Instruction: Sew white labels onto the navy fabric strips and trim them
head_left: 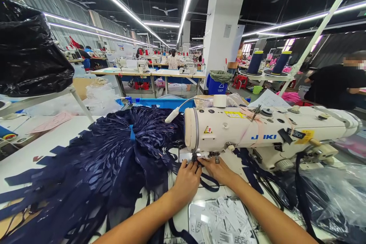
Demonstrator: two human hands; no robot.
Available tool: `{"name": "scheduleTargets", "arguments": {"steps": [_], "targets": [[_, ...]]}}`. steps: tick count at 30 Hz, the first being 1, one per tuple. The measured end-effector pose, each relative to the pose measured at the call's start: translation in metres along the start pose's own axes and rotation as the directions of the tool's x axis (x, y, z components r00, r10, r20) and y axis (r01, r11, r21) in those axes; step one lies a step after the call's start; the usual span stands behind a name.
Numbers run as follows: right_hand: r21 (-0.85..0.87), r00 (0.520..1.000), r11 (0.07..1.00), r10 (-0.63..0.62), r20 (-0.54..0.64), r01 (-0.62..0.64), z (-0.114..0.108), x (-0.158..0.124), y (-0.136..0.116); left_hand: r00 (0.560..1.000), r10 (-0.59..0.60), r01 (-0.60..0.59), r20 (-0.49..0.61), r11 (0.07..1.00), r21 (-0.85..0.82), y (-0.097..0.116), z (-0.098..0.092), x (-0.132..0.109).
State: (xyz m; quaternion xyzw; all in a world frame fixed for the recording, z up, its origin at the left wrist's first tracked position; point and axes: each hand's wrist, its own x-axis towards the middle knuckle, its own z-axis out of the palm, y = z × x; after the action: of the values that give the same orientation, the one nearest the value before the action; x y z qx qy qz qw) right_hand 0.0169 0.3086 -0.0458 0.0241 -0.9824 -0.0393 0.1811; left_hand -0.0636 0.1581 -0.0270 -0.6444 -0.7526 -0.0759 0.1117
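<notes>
Starting at the far left, what is there?
Up on a rack sits a black plastic bag (28,45), and below it runs the white table (42,141). Spread over the table is a big heap of navy straps (100,167), gathered at the top with a blue tie (132,133).

And the hands?
Both are right of the heap, at the foot of the machine. On the left hand (187,181) the fingers are bent, and thumb and forefinger are closed on the end of a navy strap (210,185) just beside the presser foot (197,155). The right hand (219,169) lies low on the bed, its fingers stretched out flat towards the same foot and not clenched.

Where does the strap go?
From under the presser foot it loops down between the two wrists and lies on the table.

What is nearest the person?
A clear tray of printed labels (223,217), between the forearms.

And further right?
The white Juki sewing machine (257,129) runs off to the right. Behind it two navy thread cones (255,62) stand upright on a stand, and a clear plastic bag (337,194) is crumpled at the table's right end. Beyond that, a person in a black top (334,84) is at another station
</notes>
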Motion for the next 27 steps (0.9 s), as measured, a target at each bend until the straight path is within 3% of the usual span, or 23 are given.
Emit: {"name": "scheduleTargets", "arguments": {"steps": [4, 10, 13, 21, 27], "targets": [[0.042, 0.999, 0.999, 0.008, -0.031, -0.007, -0.006, 0.003, -0.001, 1.000, 0.002, 0.001, 0.028, 0.996, -0.094, -0.007, -0.005, -0.004], [0.057, 0.997, 0.998, -0.005, -0.077, 0.010, -0.007, -0.002, -0.010, 0.993, 0.060, -0.027, 0.100, 0.950, -0.310, -0.042, -0.024, -0.006], [0.087, 0.996, 0.996, -0.028, -0.082, 0.035, -0.008, -0.003, -0.015, 0.996, 0.024, 0.008, 0.085, 0.933, -0.359, -0.050, -0.030, -0.003], [0.331, 0.985, 0.943, 0.079, -0.156, -0.023, 0.000, -0.005, -0.009, 0.998, 0.054, -0.056, -0.020, 0.988, -0.142, -0.035, -0.018, -0.004], [0.473, 0.982, 0.881, 0.090, -0.164, -0.002, 0.005, -0.006, -0.002, 0.998, 0.056, -0.056, -0.002, 0.987, -0.147, -0.038, -0.015, -0.008]]}}
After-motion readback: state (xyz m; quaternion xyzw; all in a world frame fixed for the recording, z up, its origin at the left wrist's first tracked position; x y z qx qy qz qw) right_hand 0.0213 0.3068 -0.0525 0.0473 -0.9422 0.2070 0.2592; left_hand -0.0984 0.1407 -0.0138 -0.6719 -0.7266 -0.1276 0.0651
